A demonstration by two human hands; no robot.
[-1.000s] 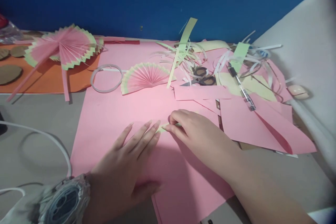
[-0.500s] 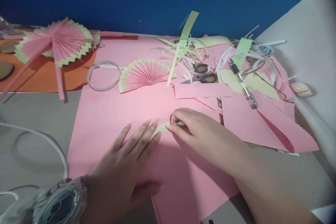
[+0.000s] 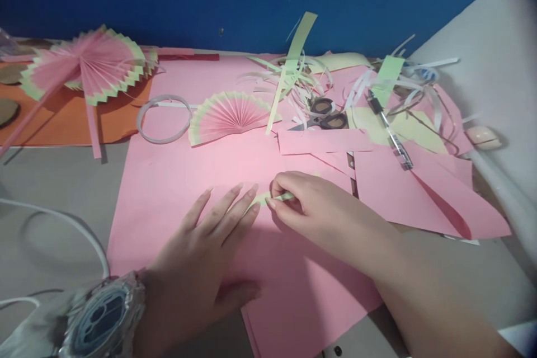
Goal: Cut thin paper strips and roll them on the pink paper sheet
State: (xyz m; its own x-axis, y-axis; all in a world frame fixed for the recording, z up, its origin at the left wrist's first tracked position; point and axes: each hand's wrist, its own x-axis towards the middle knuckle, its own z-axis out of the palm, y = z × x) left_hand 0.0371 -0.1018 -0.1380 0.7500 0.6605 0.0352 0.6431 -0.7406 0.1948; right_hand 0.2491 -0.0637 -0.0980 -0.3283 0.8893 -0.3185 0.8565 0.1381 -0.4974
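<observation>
My left hand [image 3: 210,235] lies flat with fingers spread on a large pink paper sheet [image 3: 163,179], its fingertips pressing the left end of a narrow light-green paper strip [image 3: 262,198]. The thumb and index finger of my right hand [image 3: 300,201] pinch the same strip a little further right. Part of the strip is hidden under the left fingertips and inside the right hand. Beyond my hands rests a pleated pink paper fan [image 3: 235,114] with a pale green-yellow edge.
Behind the hands lie a tape ring [image 3: 163,140], black-handled scissors [image 3: 325,114], paper scraps [image 3: 302,81] and a pen [image 3: 391,131] on pink paper. Finished-looking fans [image 3: 104,64] on sticks sit over orange paper [image 3: 117,123] at left. A white cable [image 3: 79,224] curves nearby.
The left hand has shifted slightly right along the strip, closer to the right hand. The right hand keeps its pinch almost in place, and the view has tilted a little.
</observation>
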